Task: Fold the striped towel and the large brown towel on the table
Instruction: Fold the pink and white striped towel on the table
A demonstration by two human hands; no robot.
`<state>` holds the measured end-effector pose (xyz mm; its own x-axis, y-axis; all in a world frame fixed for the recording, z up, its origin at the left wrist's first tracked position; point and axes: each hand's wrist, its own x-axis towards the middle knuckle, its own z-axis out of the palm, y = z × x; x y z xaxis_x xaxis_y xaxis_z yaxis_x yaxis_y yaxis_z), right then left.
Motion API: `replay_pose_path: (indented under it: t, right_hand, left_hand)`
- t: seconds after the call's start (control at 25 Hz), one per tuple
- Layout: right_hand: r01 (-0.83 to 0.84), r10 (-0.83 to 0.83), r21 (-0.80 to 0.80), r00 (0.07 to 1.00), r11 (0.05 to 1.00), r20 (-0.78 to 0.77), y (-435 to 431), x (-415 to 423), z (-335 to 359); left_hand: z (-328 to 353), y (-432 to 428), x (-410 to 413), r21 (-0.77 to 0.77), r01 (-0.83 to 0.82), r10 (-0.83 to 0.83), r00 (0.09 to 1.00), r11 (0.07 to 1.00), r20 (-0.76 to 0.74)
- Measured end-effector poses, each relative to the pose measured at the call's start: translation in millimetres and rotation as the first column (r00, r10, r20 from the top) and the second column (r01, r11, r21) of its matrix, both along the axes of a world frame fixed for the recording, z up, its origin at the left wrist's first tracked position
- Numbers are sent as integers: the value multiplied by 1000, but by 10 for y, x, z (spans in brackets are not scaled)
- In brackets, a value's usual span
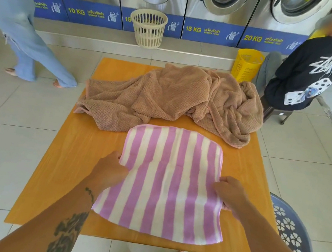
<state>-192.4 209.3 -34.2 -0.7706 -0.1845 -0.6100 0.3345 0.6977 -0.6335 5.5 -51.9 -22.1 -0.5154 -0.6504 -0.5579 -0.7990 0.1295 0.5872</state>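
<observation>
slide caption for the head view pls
Left hand and right hand pinch opposite edges of the striped towel on the table; the brown towel lies crumpled behind it.

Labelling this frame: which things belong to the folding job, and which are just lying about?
Job: striped towel, brown towel, table, left hand and right hand gripping the striped towel's sides.
Lying about: cream basket, yellow basket, blue basket, washing machines.
</observation>
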Motion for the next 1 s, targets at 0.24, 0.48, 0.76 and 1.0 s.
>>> replay_pose_path:
  t: [0.24, 0.48, 0.76, 1.0]
  right_hand:
    - [38, -35, 9, 972, 999, -231, -199, 6, 271]
    - [-154, 219, 338, 962, 928, -161, 18, 265, 302]
    - [-350, 527, 478, 792, 806, -308, 163, 999, 395]
    - [-511, 681, 487, 677, 708, -280, 648, 1395, 79]
  left_hand:
    - [2, -5, 112, 25, 144, -145, 988, 989, 55]
    - [-12, 64, 312, -135, 235, -234, 972, 963, 27]
    - [-96, 276, 668, -326, 259, -275, 961, 909, -2]
    - [-206, 416, 1157, -140, 203, -228, 955, 969, -188]
